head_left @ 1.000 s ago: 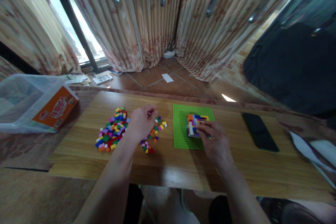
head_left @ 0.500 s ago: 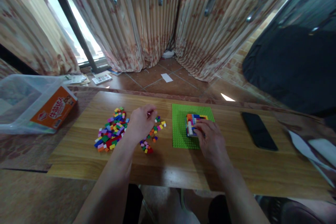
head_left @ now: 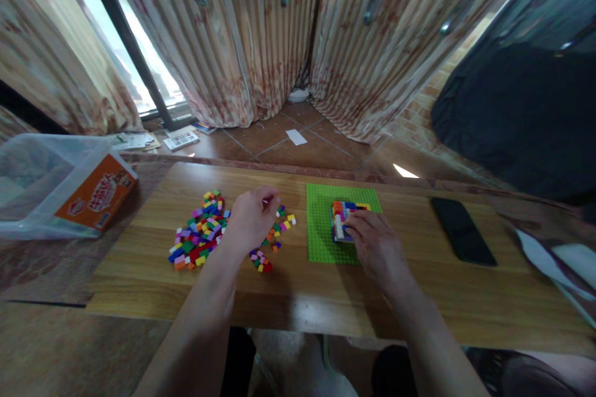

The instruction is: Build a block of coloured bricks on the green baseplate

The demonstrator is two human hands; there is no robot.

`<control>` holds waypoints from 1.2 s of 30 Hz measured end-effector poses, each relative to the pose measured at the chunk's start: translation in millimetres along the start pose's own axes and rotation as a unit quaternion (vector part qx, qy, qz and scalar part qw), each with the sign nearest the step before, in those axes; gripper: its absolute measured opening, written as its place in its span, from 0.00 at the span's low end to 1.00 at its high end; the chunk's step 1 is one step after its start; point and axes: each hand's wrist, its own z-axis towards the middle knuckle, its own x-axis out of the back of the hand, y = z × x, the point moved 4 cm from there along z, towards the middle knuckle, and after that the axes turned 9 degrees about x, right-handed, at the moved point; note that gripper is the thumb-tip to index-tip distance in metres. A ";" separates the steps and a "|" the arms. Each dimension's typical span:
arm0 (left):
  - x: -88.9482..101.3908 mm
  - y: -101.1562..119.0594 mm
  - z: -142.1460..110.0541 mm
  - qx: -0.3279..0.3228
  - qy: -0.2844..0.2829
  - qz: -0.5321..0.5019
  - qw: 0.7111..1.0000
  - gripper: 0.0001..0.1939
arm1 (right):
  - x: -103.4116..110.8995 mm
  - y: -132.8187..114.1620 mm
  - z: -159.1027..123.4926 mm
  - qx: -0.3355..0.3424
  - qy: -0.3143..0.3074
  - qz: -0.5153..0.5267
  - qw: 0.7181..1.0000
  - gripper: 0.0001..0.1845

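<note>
On the green baseplate (head_left: 319, 242) stands a low block of multicoloured toy bricks (head_left: 339, 229), with white, orange, blue and red pieces on top. My right hand (head_left: 379, 248) rests over its right side, fingertips bent together on the top bricks; whatever is between them is too small to make out. My left hand (head_left: 251, 217) hovers above the table between two groups of loose bricks, its fingers curled in a pinch. What it holds, if anything, is hidden. A larger pile of loose bricks (head_left: 198, 236) lies left of it, and smaller scattered bricks (head_left: 261, 259) lie beneath and right of it.
A black phone (head_left: 463, 231) lies on the wooden table (head_left: 298, 304) to the right, with white paper (head_left: 540, 254) beyond it. At the far left is a clear plastic bin (head_left: 56, 155) with an orange label. Curtains and floor tiles are behind the table.
The whole view has shifted very slightly. My right fingers have moved a little on the brick block; my left hand stays in nearly the same place.
</note>
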 end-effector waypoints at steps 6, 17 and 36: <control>-2.1 -2.3 0.4 -0.010 0.002 0.001 1.000 0.11 | 3.5 -2.0 -1.8 -0.039 0.053 0.027 0.997 0.11; -1.5 -1.5 0.5 -0.001 -0.006 0.001 1.000 0.11 | 15.7 4.0 -6.0 -0.119 0.120 0.042 0.985 0.12; -1.2 -0.9 -0.1 0.012 -0.006 0.035 0.999 0.12 | -19.5 11.0 -10.0 -0.228 0.128 0.097 0.960 0.32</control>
